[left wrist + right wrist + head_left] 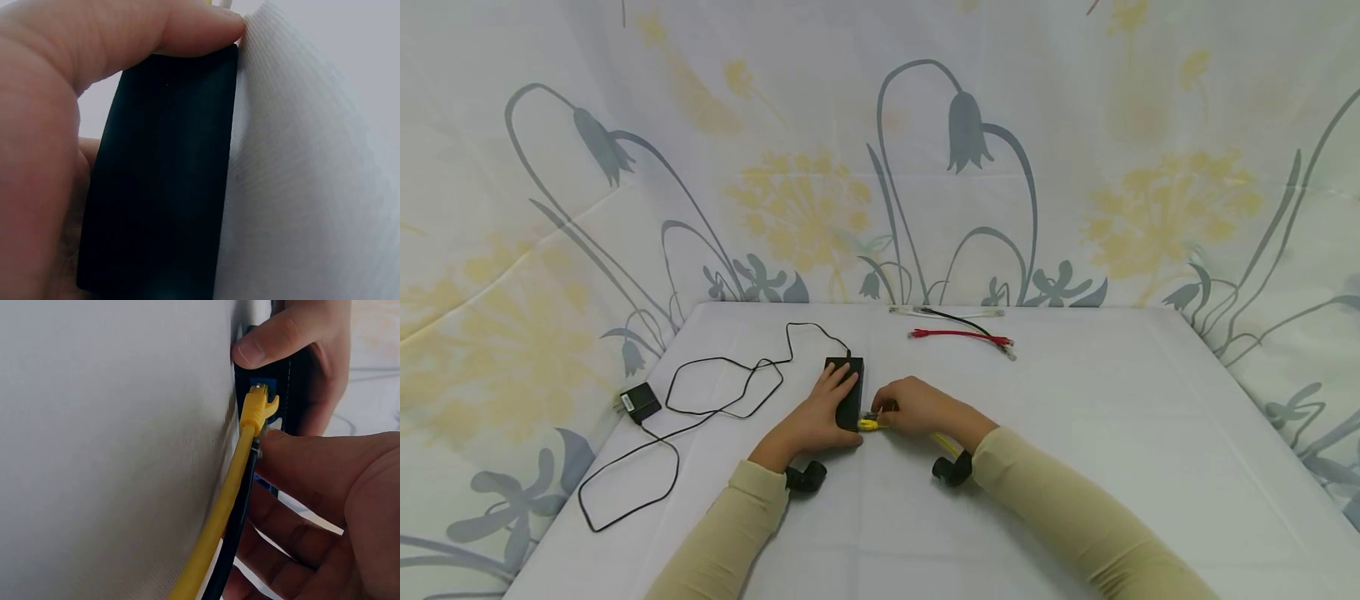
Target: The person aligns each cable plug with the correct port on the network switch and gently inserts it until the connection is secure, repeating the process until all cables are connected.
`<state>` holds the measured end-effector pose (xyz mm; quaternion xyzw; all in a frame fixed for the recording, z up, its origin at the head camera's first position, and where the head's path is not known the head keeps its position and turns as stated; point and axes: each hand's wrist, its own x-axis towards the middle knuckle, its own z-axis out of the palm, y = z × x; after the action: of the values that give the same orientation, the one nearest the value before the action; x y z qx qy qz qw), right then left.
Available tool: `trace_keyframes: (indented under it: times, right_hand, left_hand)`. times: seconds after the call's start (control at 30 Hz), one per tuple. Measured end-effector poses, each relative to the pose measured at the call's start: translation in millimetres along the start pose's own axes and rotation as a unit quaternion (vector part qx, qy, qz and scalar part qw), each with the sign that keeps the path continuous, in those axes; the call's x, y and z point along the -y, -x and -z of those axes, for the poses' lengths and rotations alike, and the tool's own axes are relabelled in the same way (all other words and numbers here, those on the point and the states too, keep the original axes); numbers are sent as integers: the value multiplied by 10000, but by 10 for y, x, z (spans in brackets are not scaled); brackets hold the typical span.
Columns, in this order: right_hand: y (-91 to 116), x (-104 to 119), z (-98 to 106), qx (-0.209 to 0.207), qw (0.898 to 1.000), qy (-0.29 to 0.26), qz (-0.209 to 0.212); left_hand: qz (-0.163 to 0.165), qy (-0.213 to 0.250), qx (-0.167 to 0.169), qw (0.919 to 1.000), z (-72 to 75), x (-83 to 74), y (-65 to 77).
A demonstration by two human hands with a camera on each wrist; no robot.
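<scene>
Beside black box (852, 404), right fingers (312, 469) pinch black cable (227, 550).

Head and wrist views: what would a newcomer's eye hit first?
Probably the backdrop, its big grey and yellow flowers filling the upper head view. Then, on the white table, the yellow cable at the near end of the black box that the left hand grips; the right hand pinches a dark cable alongside. The red cable stands out near the table's far edge.
</scene>
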<state>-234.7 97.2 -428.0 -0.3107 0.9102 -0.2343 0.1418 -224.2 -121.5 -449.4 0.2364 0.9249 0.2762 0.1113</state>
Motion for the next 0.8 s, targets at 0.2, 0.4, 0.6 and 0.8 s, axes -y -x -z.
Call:
trace_keyframes:
  times: [0.2, 0.4, 0.6, 0.8]
  right_hand:
    - [-41, -37, 71, -26, 10000, 58, 18]
    - [-97, -108, 144, -222, 9995, 211, 50]
    - [-159, -205, 212, -446, 9984, 341, 16]
    - [-205, -276, 285, -638, 9968, 468, -111]
  left_hand:
    - [-29, 0, -19, 10000, 8, -3, 2]
    - [49, -36, 29, 10000, 11, -14, 1]
    - [75, -102, 39, 9999, 4, -13, -4]
    - [18, -53, 2, 10000, -2, -5, -1]
